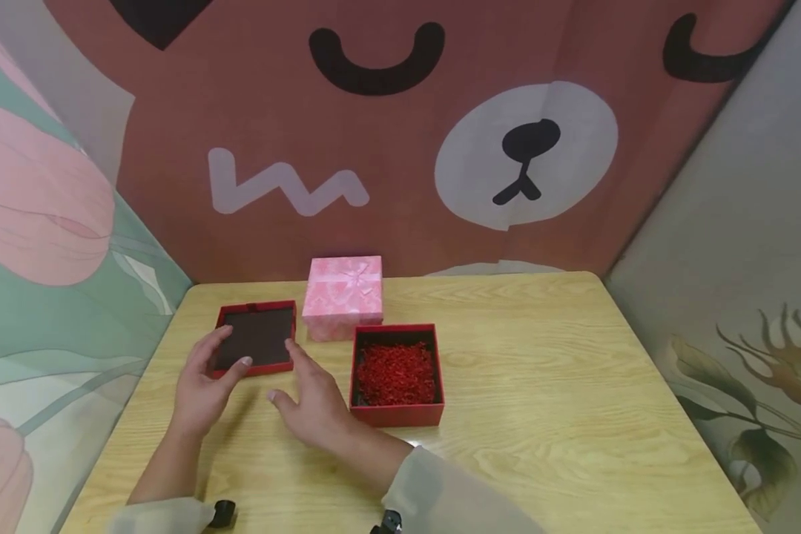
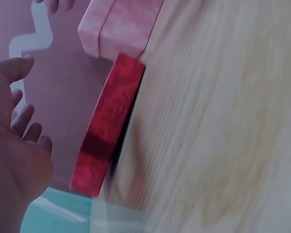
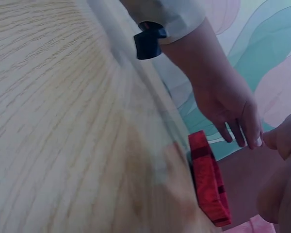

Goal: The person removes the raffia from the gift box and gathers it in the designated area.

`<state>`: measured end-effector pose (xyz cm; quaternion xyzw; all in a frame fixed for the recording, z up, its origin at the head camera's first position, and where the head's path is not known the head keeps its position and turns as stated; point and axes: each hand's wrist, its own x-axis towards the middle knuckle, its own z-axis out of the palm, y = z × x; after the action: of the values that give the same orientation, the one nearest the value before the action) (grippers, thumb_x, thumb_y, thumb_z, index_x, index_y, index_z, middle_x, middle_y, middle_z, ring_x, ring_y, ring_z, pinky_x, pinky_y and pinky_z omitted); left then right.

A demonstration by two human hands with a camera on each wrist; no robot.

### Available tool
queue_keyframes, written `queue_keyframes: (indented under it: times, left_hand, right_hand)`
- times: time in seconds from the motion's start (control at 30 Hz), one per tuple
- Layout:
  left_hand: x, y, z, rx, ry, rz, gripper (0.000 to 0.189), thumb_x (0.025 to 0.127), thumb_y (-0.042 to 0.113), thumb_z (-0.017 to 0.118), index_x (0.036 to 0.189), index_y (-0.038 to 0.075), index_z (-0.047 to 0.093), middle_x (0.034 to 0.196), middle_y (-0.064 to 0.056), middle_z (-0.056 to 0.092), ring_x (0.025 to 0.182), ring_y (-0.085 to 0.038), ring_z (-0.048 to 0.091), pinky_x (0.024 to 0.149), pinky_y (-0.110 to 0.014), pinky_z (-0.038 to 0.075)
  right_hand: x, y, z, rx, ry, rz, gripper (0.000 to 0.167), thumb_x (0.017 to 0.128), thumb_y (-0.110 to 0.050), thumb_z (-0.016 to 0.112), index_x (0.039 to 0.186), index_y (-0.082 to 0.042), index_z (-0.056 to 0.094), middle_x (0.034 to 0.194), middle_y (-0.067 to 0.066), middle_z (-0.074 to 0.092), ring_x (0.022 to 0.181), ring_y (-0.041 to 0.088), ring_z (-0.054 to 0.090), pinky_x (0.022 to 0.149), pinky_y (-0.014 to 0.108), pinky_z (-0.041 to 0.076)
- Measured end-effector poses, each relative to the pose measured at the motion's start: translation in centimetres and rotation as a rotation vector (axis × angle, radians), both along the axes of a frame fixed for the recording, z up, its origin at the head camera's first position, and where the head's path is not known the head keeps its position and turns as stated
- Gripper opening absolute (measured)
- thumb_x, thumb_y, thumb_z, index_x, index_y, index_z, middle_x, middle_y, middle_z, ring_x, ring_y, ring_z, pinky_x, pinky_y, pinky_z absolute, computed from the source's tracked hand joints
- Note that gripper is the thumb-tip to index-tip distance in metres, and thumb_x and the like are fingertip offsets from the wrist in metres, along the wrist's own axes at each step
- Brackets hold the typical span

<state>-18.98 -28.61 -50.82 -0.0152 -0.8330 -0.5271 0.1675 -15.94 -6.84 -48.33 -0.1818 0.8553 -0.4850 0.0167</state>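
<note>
A shallow red box lid (image 1: 260, 343) lies on the table with its black inside facing up. Its patterned red side (image 2: 109, 124), crossed by a dark band, shows in the left wrist view. My left hand (image 1: 203, 382) hovers over the lid's near left corner, fingers relaxed and holding nothing. To the lid's near right is my right hand (image 1: 317, 408), also relaxed, with nothing in it. Both wrist views show the hands apart from the lid. Right of my right hand stands an uncovered red box (image 1: 397, 417), filled with red shredded paper (image 1: 397, 373).
Behind the red box stands a pink gift box (image 1: 343, 289) with a bow on top. The wooden table (image 1: 541, 386) reaches to a bear-patterned wall (image 1: 400, 215) at the back. Patterned panels flank it on both sides.
</note>
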Motion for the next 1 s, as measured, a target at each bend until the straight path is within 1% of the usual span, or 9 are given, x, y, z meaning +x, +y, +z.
queue_keyframes:
  times: [0.13, 0.27, 0.33, 0.43, 0.6, 0.73, 0.8, 0.9, 1.0]
  left_hand:
    - [0.2, 1.2, 0.3, -0.027, 0.007, -0.043, 0.065, 0.091, 0.003, 0.079, 0.151, 0.01, 0.054, 0.151, -0.011, 0.048, 0.135, -0.006, 0.043, 0.109, -0.007, 0.035]
    - [0.5, 2.3, 0.5, -0.029, -0.024, -0.086, 0.065, 0.093, 0.008, 0.078, 0.153, 0.015, 0.053, 0.153, -0.008, 0.047, 0.133, -0.017, 0.05, 0.106, -0.01, 0.041]
    - [0.6, 2.7, 0.4, -0.017, -0.022, -0.113, 0.064, 0.094, 0.009, 0.078, 0.152, 0.016, 0.053, 0.152, -0.008, 0.048, 0.131, -0.016, 0.052, 0.105, -0.011, 0.043]
    - [0.7, 3.4, 0.3, 0.04, 0.004, -0.178, 0.062, 0.093, 0.003, 0.077, 0.15, 0.011, 0.055, 0.149, -0.011, 0.049, 0.131, -0.014, 0.053, 0.107, -0.013, 0.043]
    - [0.9, 4.6, -0.2, 0.13, 0.048, -0.273, 0.06, 0.091, -0.007, 0.074, 0.147, 0.005, 0.056, 0.145, -0.021, 0.049, 0.132, -0.016, 0.053, 0.109, -0.02, 0.045]
    - [1.2, 5.7, -0.5, 0.153, 0.054, -0.324, 0.06, 0.09, -0.009, 0.074, 0.146, 0.006, 0.057, 0.146, -0.025, 0.047, 0.132, -0.02, 0.052, 0.108, -0.022, 0.047]
    - [1.4, 6.2, -0.5, 0.163, 0.065, -0.361, 0.061, 0.09, -0.011, 0.074, 0.146, 0.004, 0.056, 0.146, -0.026, 0.046, 0.133, -0.024, 0.051, 0.109, -0.024, 0.048]
    - [1.6, 7.0, -0.6, 0.177, 0.092, -0.412, 0.061, 0.089, -0.016, 0.072, 0.146, -0.001, 0.055, 0.147, -0.028, 0.045, 0.135, -0.025, 0.05, 0.11, -0.029, 0.049]
    - [2.0, 7.7, -0.6, 0.178, 0.112, -0.451, 0.062, 0.089, -0.017, 0.071, 0.146, -0.002, 0.054, 0.149, -0.027, 0.044, 0.136, -0.023, 0.048, 0.109, -0.032, 0.05]
  right_hand:
    - [0.2, 0.9, 0.8, -0.016, -0.003, -0.01, 0.081, 0.099, -0.028, 0.073, 0.165, -0.026, 0.027, 0.163, -0.004, 0.039, 0.145, 0.019, 0.044, 0.118, 0.038, 0.041]
    - [0.6, 1.7, 1.5, -0.053, -0.004, 0.009, 0.08, 0.098, -0.029, 0.073, 0.165, -0.028, 0.028, 0.162, -0.006, 0.041, 0.143, 0.018, 0.046, 0.115, 0.04, 0.044]
    - [0.7, 2.2, 2.0, -0.075, -0.004, 0.02, 0.08, 0.098, -0.029, 0.073, 0.165, -0.028, 0.028, 0.161, -0.006, 0.041, 0.142, 0.019, 0.047, 0.114, 0.04, 0.046]
    - [1.0, 2.9, 2.6, -0.097, -0.007, 0.024, 0.08, 0.098, -0.031, 0.073, 0.164, -0.032, 0.029, 0.161, -0.004, 0.042, 0.14, 0.02, 0.05, 0.113, 0.041, 0.047]
    - [0.9, 4.2, 3.3, -0.103, -0.006, 0.025, 0.08, 0.097, -0.029, 0.074, 0.164, -0.033, 0.031, 0.161, -0.007, 0.042, 0.14, 0.022, 0.05, 0.114, 0.042, 0.045]
    - [0.7, 5.4, 3.6, -0.114, -0.009, 0.027, 0.076, 0.097, -0.029, 0.075, 0.161, -0.034, 0.035, 0.159, -0.014, 0.044, 0.141, 0.021, 0.05, 0.114, 0.043, 0.045]
    - [0.5, 6.0, 3.8, -0.117, 0.001, 0.028, 0.073, 0.097, -0.031, 0.075, 0.159, -0.035, 0.039, 0.156, -0.017, 0.046, 0.141, 0.019, 0.05, 0.113, 0.042, 0.046]
    - [0.3, 7.0, 4.0, -0.104, 0.026, 0.032, 0.071, 0.095, -0.034, 0.077, 0.157, -0.039, 0.042, 0.154, -0.015, 0.05, 0.138, 0.018, 0.051, 0.112, 0.043, 0.047]
    - [0.1, 8.1, 4.2, -0.074, 0.046, 0.042, 0.071, 0.093, -0.039, 0.079, 0.155, -0.04, 0.044, 0.153, -0.012, 0.051, 0.139, 0.018, 0.051, 0.112, 0.048, 0.047]
